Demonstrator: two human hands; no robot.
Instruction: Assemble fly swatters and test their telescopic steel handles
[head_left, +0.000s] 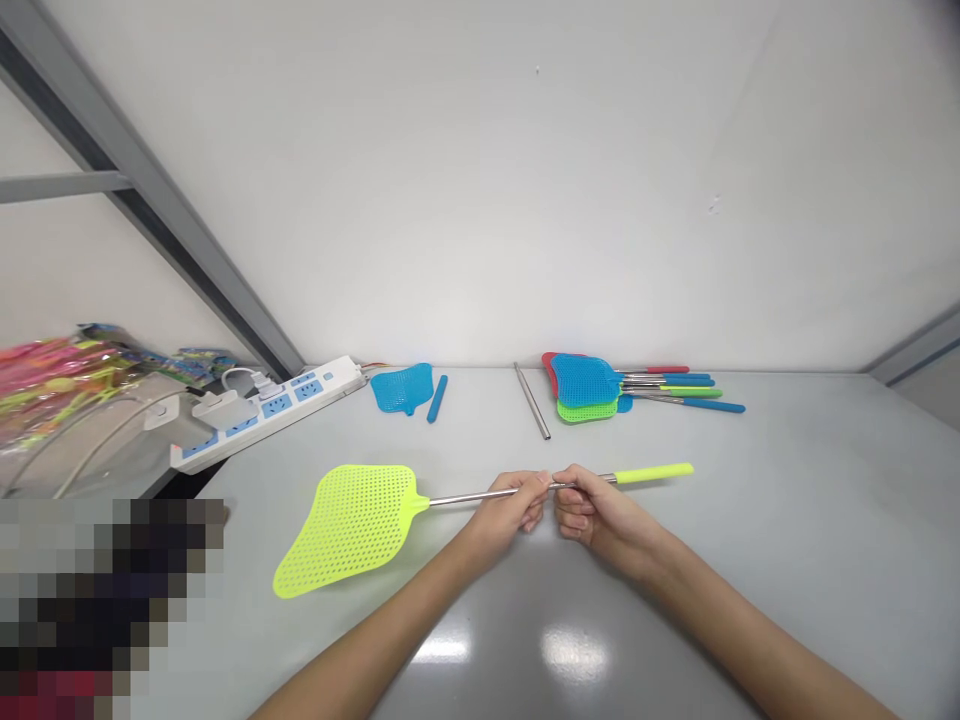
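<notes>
A yellow-green fly swatter point(352, 525) with a perforated head and a metal rod is held level above the grey table, its head to the left and its yellow grip to the right. Both hands are closed around the rod near its middle, side by side. My left hand point(514, 503) pinches the rod nearer the head. My right hand point(589, 508) grips it nearer the yellow handle, with fingers curled. Behind them on the table lie a loose metal rod point(532, 402), a blue swatter head point(403, 388) and a blue handle sleeve point(437, 399).
Stacked swatters point(589, 385) in red, blue and green lie at the back right against the white wall. A white power strip point(277, 408) with plugs and cables runs along the left. Plastic-wrapped colourful items point(67, 385) sit beyond it. A blurred patch covers the lower left.
</notes>
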